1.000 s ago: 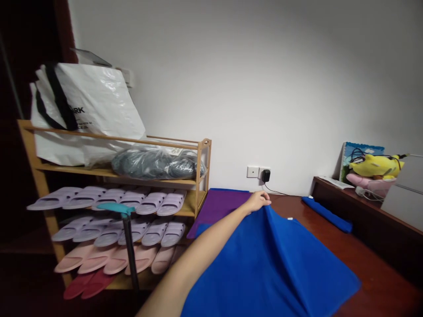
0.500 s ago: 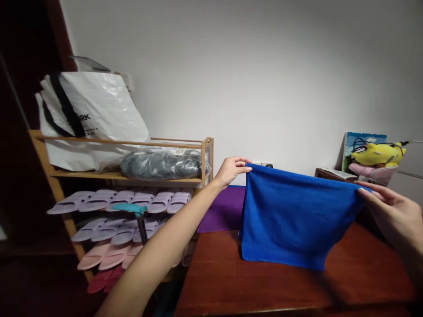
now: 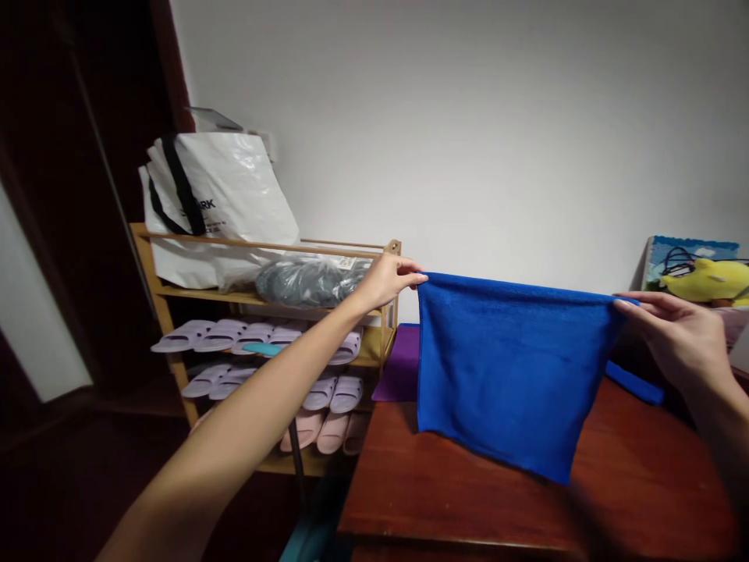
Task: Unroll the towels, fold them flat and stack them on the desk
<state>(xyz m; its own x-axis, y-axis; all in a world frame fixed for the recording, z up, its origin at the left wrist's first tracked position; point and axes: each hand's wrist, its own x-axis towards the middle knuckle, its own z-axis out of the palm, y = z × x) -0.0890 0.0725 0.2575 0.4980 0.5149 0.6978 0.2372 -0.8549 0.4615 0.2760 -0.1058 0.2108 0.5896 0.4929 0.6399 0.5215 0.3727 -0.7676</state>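
Plainly, the left hand (image 3: 389, 281) and right hand (image 3: 679, 328) each pinch an upper corner of the blue cloth (image 3: 509, 375), which hangs over the brown table (image 3: 433, 492). Gripping right at the corners with an even outward pull (gentle is enough) should keep its top edge straight. A second ago, only the left hand showed, lifting the cloth in a peak.

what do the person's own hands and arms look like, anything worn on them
Both the left hand and right hand are ungloved, with no ring visible. The left forearm shows no sleeve, watch or bracelet. The right forearm is shadowed and partly out of frame, with no sleeve visible.
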